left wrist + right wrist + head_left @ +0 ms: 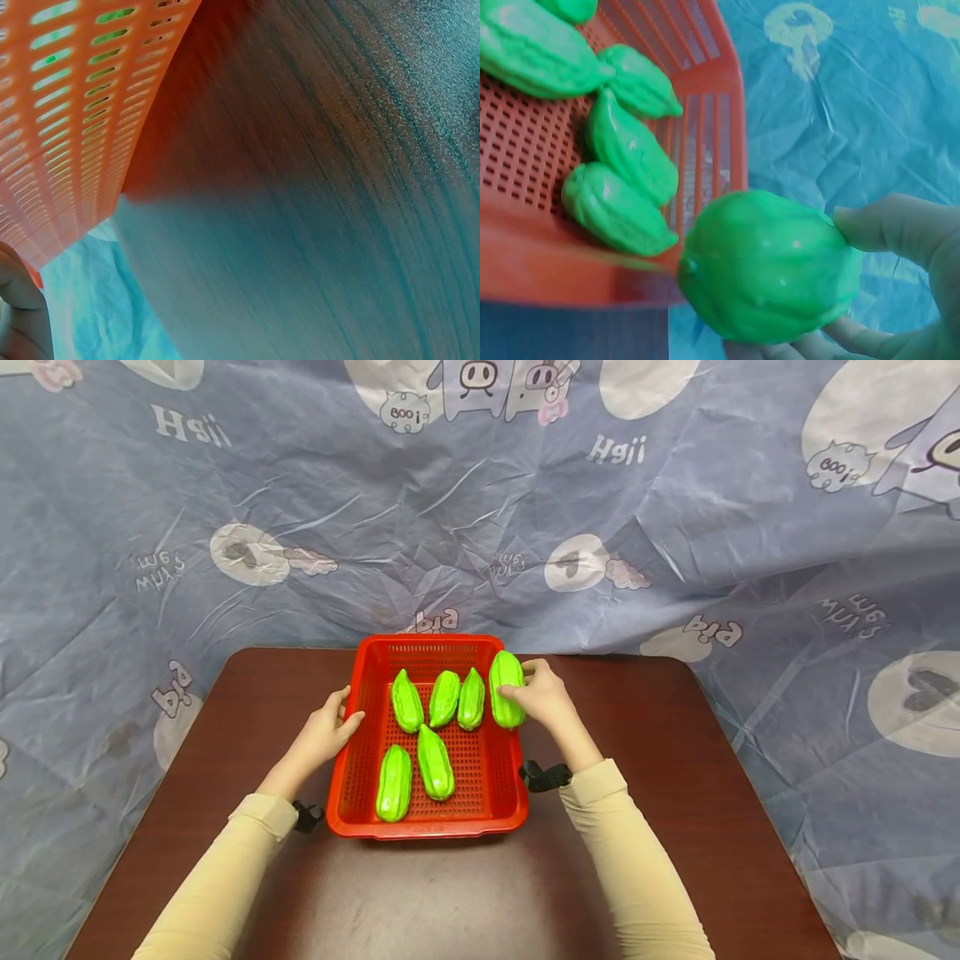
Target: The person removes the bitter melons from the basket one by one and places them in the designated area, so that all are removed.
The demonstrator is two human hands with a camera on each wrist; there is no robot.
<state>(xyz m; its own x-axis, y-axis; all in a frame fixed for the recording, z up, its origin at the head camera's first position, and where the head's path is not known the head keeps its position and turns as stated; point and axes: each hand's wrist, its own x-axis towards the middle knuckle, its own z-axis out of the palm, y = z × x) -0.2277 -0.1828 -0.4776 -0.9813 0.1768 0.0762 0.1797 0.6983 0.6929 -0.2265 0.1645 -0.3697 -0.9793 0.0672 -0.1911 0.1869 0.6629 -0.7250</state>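
A red plastic basket (427,829) holds several bright green, ridged bitter melons, among them one bitter melon (395,783) at the near left and another (437,764) beside it. At the basket's left rim, my left hand (322,732) grips the side with the thumb over the edge. In the left wrist view only a few curled fingers (21,304) show, by the slotted basket wall (82,112). Above the right rim, my right hand (549,700) holds a larger bitter melon (772,262) between thumb and fingers.
The basket rests on a dark reddish-brown table (660,827). Behind the table hangs a grey-blue cloth (420,535) with cartoon prints, which also shows on both sides. Black wrist straps (545,776) sit below the hands.
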